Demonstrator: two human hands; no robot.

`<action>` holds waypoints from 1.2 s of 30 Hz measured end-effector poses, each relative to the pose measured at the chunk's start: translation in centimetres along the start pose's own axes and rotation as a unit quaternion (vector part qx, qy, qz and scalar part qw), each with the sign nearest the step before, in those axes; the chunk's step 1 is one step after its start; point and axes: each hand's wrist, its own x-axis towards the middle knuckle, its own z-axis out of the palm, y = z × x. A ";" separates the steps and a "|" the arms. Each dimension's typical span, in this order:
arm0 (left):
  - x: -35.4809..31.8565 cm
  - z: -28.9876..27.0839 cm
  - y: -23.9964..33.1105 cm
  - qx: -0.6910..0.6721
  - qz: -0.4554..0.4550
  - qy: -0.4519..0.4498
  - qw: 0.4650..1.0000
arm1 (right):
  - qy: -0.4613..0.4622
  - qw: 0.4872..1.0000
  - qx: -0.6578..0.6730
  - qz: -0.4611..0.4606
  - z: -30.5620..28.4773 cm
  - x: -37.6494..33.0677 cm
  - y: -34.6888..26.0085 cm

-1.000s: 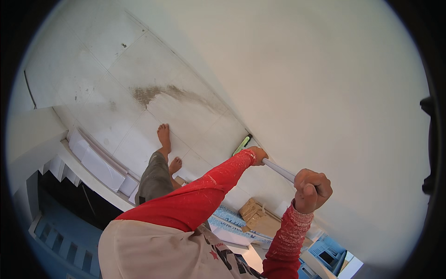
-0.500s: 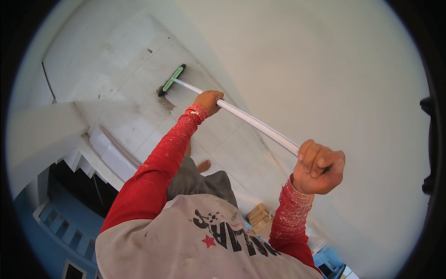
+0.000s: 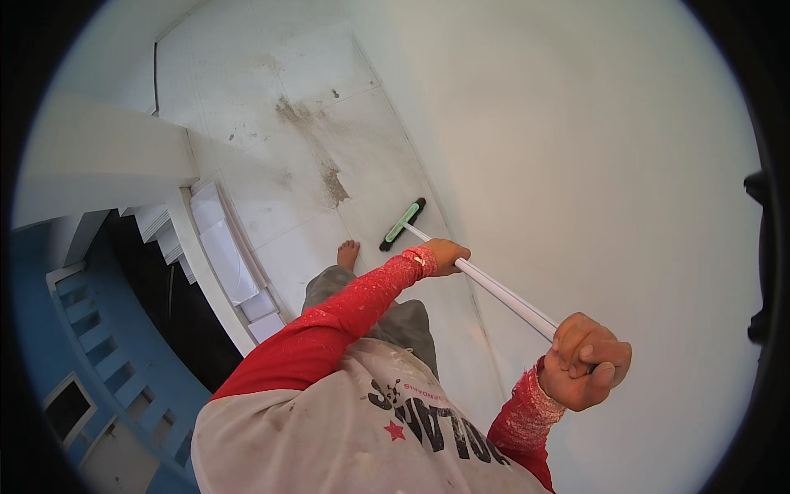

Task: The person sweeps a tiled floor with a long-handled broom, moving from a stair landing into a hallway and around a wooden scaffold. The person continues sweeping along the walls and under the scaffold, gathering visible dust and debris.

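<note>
A push broom (image 3: 512, 300) with a white pole slants down and away to the left across my front. Its green head with black bristles (image 3: 403, 224) is on the pale tiled floor (image 3: 271, 185), close to the foot of the wall. My left hand (image 3: 447, 256) is wrapped round the pole's lower part, not far above the head. Higher up, my right hand (image 3: 586, 362) grips the pole's top end, with the fingers curled over it. Dirt smears (image 3: 333, 183) and dark specks mark the tiles to the left of the bristles.
A plain white wall (image 3: 592, 165) runs along my right side. At the left, a low white ledge (image 3: 210, 267) borders a dark stairwell opening (image 3: 164, 288) with white steps, and blue walls beyond it. My bare foot (image 3: 349, 253) stands on the tiles.
The broom head has come nearer to me and to the right, away from the dirt smear. Both hands have moved lower with the pole, and the view has turned.
</note>
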 end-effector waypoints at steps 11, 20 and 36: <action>-9.6 -9.8 -13.4 0.252 -0.164 0.152 0.942 | 0.030 0.986 0.054 0.152 1.2 -7.9 10.4; -3.7 9.0 0.8 0.224 -0.020 0.012 0.974 | -0.363 0.463 -0.458 0.667 -10.1 -2.8 -4.0; -49.5 -18.7 -26.3 0.087 -0.613 0.328 0.714 | -0.437 0.597 -0.426 0.522 12.7 -24.5 20.6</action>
